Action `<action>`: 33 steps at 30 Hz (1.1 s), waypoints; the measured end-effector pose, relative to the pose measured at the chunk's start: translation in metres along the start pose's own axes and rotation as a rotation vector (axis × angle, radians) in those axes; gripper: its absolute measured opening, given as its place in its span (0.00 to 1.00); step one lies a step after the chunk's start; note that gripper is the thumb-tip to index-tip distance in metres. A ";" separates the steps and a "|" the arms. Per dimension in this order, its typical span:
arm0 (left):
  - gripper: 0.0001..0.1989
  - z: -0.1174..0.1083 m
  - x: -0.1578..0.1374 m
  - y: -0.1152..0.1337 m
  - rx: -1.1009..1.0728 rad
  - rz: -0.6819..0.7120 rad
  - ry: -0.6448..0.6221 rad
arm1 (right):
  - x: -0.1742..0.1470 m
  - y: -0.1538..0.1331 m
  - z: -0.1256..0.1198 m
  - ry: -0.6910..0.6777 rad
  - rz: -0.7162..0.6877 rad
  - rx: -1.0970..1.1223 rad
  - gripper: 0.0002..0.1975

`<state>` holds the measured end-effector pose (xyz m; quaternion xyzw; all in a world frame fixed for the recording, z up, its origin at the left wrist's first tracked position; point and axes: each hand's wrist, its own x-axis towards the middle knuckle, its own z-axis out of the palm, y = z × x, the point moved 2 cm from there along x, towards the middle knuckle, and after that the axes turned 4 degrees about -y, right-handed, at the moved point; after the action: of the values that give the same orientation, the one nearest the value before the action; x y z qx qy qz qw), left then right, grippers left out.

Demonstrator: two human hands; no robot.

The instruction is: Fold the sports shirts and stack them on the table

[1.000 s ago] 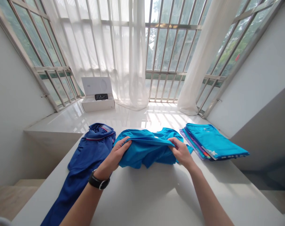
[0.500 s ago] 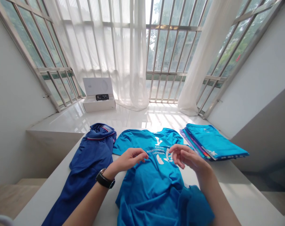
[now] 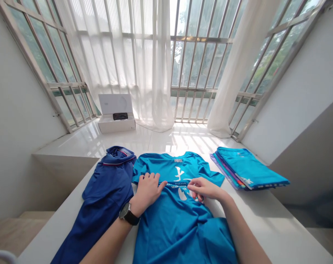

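A bright blue T-shirt (image 3: 169, 220) with white printing lies back-side up before me, its collar at the far end. My left hand (image 3: 148, 192) rests on its upper left part, fingers stretched out and thumb pointing right. On the other side of the print, my right hand (image 3: 203, 189) has its fingers bent and closed on the cloth. A crease runs across the lettering between both hands and hides part of it. The lower right of the T-shirt is bunched beside my right forearm. A black-strapped watch (image 3: 129, 213) is on my left wrist.
A dark blue polo shirt (image 3: 108, 187) lies at the left. Several folded garments (image 3: 251, 167) are stacked at the right of the white table (image 3: 276, 227). Behind, an open white box (image 3: 117, 125) holding a black device (image 3: 120, 116) stands on the ledge near the curtains (image 3: 161, 73).
Both hands have come down onto the T-shirt from just above it. Its collar and right sleeve are spread out more, and the print has shifted left and creased.
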<state>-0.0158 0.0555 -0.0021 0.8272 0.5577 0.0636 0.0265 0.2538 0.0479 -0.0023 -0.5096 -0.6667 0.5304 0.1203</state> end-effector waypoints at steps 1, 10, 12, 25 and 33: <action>0.23 -0.001 0.001 0.000 0.004 0.011 0.010 | -0.003 -0.004 0.001 -0.074 0.004 0.035 0.22; 0.29 0.021 -0.005 0.010 -0.167 0.260 -0.091 | -0.002 0.048 -0.053 0.880 0.119 -0.393 0.13; 0.30 0.025 -0.007 0.010 -0.166 0.270 -0.175 | -0.002 0.064 -0.058 0.900 0.161 -0.460 0.11; 0.49 0.018 -0.009 0.009 -0.322 0.406 -0.324 | 0.014 0.089 -0.058 0.906 0.215 -0.669 0.24; 0.32 0.029 -0.003 0.008 -0.387 0.364 -0.238 | 0.037 0.086 -0.030 0.793 0.213 -0.705 0.36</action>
<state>-0.0050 0.0506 -0.0305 0.8950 0.3704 0.0752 0.2371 0.3052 0.0878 -0.0752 -0.7449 -0.6525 0.0507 0.1300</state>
